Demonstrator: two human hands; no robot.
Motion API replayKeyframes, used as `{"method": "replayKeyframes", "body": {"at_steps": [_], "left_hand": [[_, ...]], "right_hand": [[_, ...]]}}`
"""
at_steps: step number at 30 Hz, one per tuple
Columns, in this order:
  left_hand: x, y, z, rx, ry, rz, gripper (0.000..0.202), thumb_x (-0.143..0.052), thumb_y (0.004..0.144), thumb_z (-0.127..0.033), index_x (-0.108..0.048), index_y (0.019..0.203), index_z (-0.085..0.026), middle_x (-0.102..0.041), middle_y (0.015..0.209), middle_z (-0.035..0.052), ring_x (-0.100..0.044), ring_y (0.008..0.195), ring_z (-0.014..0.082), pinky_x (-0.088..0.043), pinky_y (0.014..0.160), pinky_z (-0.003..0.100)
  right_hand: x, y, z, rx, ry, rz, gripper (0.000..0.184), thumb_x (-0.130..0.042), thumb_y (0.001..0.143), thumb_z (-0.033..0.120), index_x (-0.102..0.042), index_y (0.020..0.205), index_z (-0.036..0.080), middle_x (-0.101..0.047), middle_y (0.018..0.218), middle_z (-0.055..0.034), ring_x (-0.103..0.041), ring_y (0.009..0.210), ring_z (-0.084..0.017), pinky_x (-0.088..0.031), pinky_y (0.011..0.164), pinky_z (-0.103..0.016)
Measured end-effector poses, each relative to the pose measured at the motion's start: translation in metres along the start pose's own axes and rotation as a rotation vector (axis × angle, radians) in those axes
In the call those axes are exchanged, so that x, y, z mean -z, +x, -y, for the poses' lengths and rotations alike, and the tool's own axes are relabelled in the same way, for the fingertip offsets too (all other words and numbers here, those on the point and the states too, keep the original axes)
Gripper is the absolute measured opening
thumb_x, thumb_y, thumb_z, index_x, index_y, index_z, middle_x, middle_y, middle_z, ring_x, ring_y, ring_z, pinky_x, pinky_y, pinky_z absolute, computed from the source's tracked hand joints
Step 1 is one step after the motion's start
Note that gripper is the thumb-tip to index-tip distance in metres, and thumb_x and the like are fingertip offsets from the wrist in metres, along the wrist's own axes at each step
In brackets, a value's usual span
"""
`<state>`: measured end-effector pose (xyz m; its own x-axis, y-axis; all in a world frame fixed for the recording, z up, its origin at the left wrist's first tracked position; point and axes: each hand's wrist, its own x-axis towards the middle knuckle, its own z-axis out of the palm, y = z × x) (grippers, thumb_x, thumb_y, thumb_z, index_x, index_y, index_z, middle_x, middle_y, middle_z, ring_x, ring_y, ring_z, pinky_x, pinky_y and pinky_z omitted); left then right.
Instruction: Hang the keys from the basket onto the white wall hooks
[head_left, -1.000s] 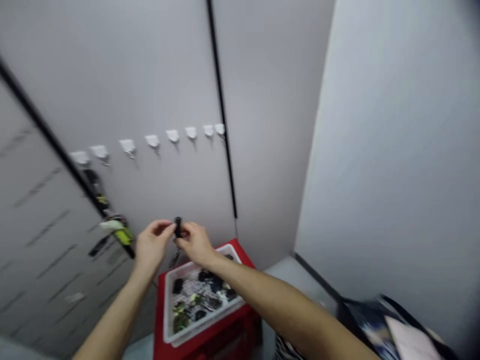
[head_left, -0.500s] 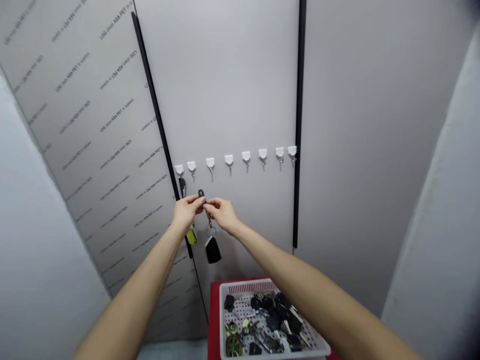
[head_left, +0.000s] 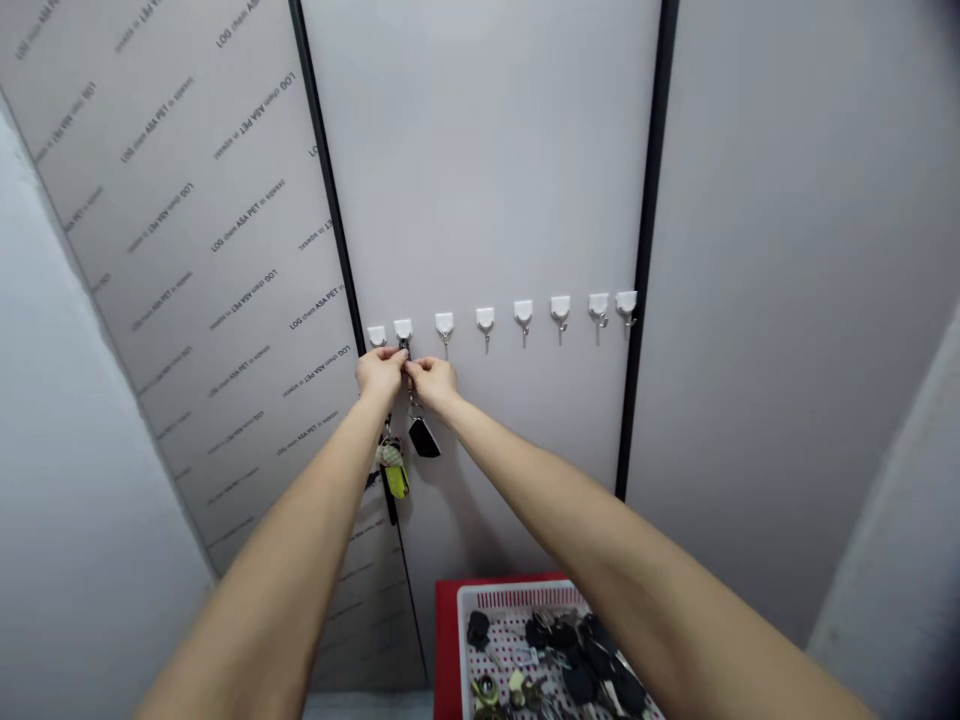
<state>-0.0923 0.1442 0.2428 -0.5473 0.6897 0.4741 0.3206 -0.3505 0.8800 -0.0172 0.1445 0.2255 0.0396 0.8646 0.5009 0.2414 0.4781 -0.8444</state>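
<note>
Both my hands are raised to a row of white wall hooks. My left hand and my right hand pinch the black loop of a key set right at the second hook from the left. A black key fob on a ring dangles below my right hand. Another key set with a yellow-green tag hangs below my left wrist, from the leftmost hook.
Several more hooks to the right hang bare on the grey wall panel. Below, a white perforated basket with several keys and fobs sits on a red stand. Black vertical strips divide the panels.
My hands have lifted the key set from chest height up to the second hook. The view swung left and up, so the hook row now sits level.
</note>
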Motion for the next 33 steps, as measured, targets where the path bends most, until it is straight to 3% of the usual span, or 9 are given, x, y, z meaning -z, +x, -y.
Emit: {"method": "replayKeyframes", "body": {"at_steps": [5, 9, 12, 15, 17, 20, 24, 28, 33], "left_hand": [[-0.001, 0.002, 0.01, -0.018, 0.155, -0.018, 0.013, -0.054, 0.051, -0.025, -0.055, 0.058, -0.014, -0.058, 0.056, 0.0029, -0.053, 0.061, 0.0141, -0.039, 0.06, 0.024], [0.002, -0.007, 0.006, -0.021, 0.215, -0.029, 0.013, -0.054, 0.051, -0.024, -0.055, 0.058, -0.013, -0.057, 0.058, 0.0044, -0.053, 0.064, 0.0155, -0.038, 0.061, 0.026], [0.006, -0.025, 0.006, -0.065, 0.241, -0.058, 0.019, -0.053, 0.051, -0.022, -0.055, 0.068, -0.013, -0.057, 0.065, 0.0044, -0.052, 0.066, 0.0146, -0.037, 0.063, 0.026], [0.012, -0.062, 0.022, -0.16, 0.204, -0.036, 0.027, -0.05, 0.054, -0.019, -0.052, 0.081, -0.013, -0.056, 0.071, 0.0029, -0.051, 0.065, 0.0109, -0.038, 0.064, 0.023], [0.016, -0.099, 0.042, -0.157, 0.178, 0.078, 0.028, -0.048, 0.056, -0.019, -0.051, 0.083, -0.014, -0.055, 0.073, 0.0023, -0.05, 0.065, 0.0095, -0.038, 0.064, 0.022], [0.018, -0.168, 0.08, -0.035, 0.23, 0.327, 0.024, -0.046, 0.058, -0.018, -0.052, 0.081, -0.013, -0.055, 0.074, 0.0035, -0.049, 0.066, 0.0101, -0.038, 0.064, 0.022], [0.011, -0.244, 0.123, 0.035, 0.405, 0.671, 0.025, -0.043, 0.06, -0.014, -0.052, 0.083, -0.014, -0.056, 0.078, 0.0048, -0.049, 0.069, 0.0111, -0.037, 0.066, 0.023], [0.002, -0.275, 0.141, -0.045, 0.646, 0.819, 0.026, -0.041, 0.062, -0.015, -0.053, 0.086, -0.016, -0.054, 0.089, 0.0058, -0.047, 0.082, 0.0147, -0.033, 0.074, 0.025], [-0.002, -0.281, 0.145, -0.053, 0.823, 0.934, 0.021, -0.04, 0.063, -0.017, -0.055, 0.079, -0.016, -0.054, 0.084, 0.0063, -0.046, 0.082, 0.0164, -0.033, 0.072, 0.025]], "right_hand": [[-0.003, 0.003, -0.01, -0.029, -0.103, 0.017, 0.019, -0.045, 0.06, 0.032, -0.058, 0.061, 0.017, -0.057, 0.056, 0.0, -0.05, 0.054, -0.009, -0.037, 0.052, -0.02], [-0.002, 0.004, -0.012, -0.008, -0.145, 0.074, 0.02, -0.046, 0.06, 0.032, -0.058, 0.06, 0.016, -0.055, 0.052, -0.0002, -0.049, 0.051, -0.01, -0.037, 0.05, -0.021], [0.01, -0.005, -0.013, 0.053, -0.158, 0.107, 0.019, -0.046, 0.061, 0.031, -0.058, 0.061, 0.016, -0.054, 0.051, -0.0001, -0.049, 0.051, -0.009, -0.037, 0.051, -0.021], [0.036, -0.03, -0.031, 0.135, -0.153, 0.167, 0.017, -0.047, 0.061, 0.026, -0.058, 0.068, 0.015, -0.057, 0.061, -0.0003, -0.049, 0.052, -0.008, -0.037, 0.053, -0.021], [0.06, -0.057, -0.056, 0.141, -0.2, 0.291, 0.017, -0.047, 0.061, 0.022, -0.058, 0.072, 0.014, -0.057, 0.065, -0.0009, -0.049, 0.052, -0.007, -0.037, 0.053, -0.02], [0.099, -0.11, -0.104, 0.085, -0.366, 0.514, 0.017, -0.047, 0.06, 0.018, -0.058, 0.071, 0.013, -0.059, 0.065, -0.0025, -0.05, 0.056, -0.009, -0.037, 0.056, -0.02], [0.142, -0.171, -0.158, -0.016, -0.612, 0.638, 0.018, -0.044, 0.062, 0.016, -0.058, 0.073, 0.015, -0.06, 0.065, -0.0025, -0.051, 0.058, -0.011, -0.036, 0.056, -0.021], [0.161, -0.202, -0.179, 0.035, -0.787, 0.647, 0.021, -0.045, 0.062, 0.018, -0.057, 0.079, 0.017, -0.059, 0.078, -0.0044, -0.049, 0.073, -0.014, -0.034, 0.066, -0.024], [0.161, -0.22, -0.183, 0.067, -0.886, 0.599, 0.022, -0.043, 0.066, 0.024, -0.056, 0.083, 0.02, -0.056, 0.085, -0.0045, -0.042, 0.084, -0.018, -0.029, 0.071, -0.029]]}}
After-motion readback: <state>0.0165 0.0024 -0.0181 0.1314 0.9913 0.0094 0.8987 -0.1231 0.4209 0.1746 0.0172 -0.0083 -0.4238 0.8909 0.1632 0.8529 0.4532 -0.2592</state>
